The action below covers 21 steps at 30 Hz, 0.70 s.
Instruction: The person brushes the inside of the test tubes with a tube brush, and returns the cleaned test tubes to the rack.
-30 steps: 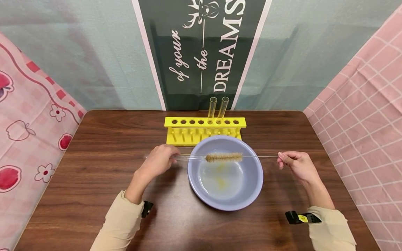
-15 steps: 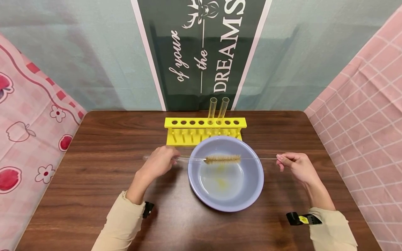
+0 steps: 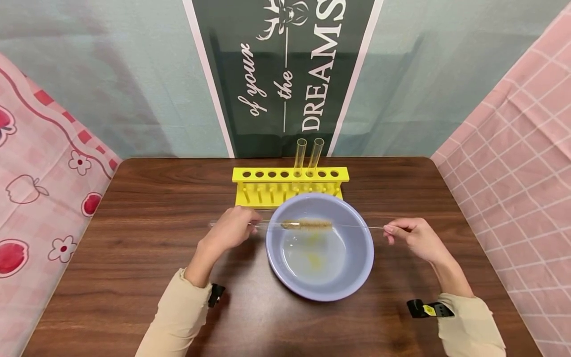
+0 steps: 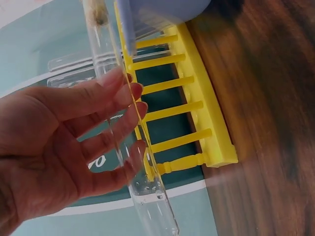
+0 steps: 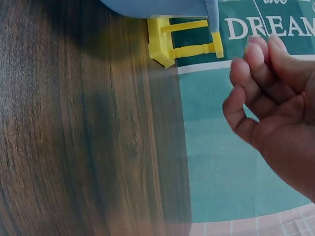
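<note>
My left hand (image 3: 234, 228) grips a clear glass test tube (image 4: 106, 54) with thumb and fingers. It lies roughly level, its mouth over the basin. A little water shows near its closed end in the left wrist view. A test tube brush (image 3: 314, 225) with tan bristles enters the mouth, its front bristles inside the glass and the rest outside. My right hand (image 3: 412, 238) pinches the end of the brush's thin wire handle (image 3: 357, 226) between thumb and fingertips. Below the brush stands a lavender basin (image 3: 365, 258) holding shallow water with yellowish patches.
Behind the basin stands a yellow test tube rack (image 3: 263, 198), partly hidden by it. Two clear test tubes (image 3: 315, 153) stand upright in the rack. All rests on a brown wooden table (image 3: 156, 198), with a printed cloth (image 3: 392, 99) hanging behind.
The right hand has moved left, pushing the brush's front bristles into the tube's mouth. My left hand has shifted slightly right. Basin and rack stay put.
</note>
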Each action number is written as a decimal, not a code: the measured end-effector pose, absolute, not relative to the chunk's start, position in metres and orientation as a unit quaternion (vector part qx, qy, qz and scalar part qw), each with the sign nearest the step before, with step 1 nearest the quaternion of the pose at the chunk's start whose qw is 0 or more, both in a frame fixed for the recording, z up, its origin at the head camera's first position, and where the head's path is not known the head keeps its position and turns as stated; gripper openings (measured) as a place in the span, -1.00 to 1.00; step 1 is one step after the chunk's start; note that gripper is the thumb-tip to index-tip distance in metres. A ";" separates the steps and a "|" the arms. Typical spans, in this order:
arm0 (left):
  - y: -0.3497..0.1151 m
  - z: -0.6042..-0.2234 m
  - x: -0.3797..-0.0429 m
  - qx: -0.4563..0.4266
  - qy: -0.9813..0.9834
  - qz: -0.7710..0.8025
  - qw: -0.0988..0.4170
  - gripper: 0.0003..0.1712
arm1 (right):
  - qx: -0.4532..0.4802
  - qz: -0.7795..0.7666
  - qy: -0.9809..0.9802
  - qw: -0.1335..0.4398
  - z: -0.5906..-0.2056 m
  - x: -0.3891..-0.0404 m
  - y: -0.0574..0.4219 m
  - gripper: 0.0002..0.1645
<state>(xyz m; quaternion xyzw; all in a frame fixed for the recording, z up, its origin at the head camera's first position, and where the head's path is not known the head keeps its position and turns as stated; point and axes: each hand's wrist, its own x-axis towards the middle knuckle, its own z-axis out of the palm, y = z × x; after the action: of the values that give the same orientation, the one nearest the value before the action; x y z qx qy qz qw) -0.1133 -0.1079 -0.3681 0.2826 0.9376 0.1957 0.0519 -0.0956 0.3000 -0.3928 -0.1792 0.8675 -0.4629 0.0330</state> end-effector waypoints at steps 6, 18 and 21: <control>-0.114 -0.365 -0.118 0.282 0.929 0.228 0.073 -0.83 | -0.248 -0.427 0.869 0.040 -0.393 -0.096 0.302 -0.77; -0.119 -0.364 -0.122 0.266 0.923 0.254 0.116 -0.91 | -0.256 -0.335 0.900 -0.110 -0.393 -0.098 0.293 -0.75; -0.119 -0.363 -0.122 0.262 0.920 0.266 0.116 -0.92 | -0.263 -0.320 0.898 -0.147 -0.393 -0.098 0.291 -0.73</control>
<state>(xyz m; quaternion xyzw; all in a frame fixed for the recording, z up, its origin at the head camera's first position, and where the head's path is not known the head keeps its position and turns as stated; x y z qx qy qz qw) -0.1218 -0.1191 -0.3633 0.2623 0.9202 0.2665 0.1159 -0.0978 0.2912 -0.3928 -0.2629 0.8982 -0.3203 -0.1469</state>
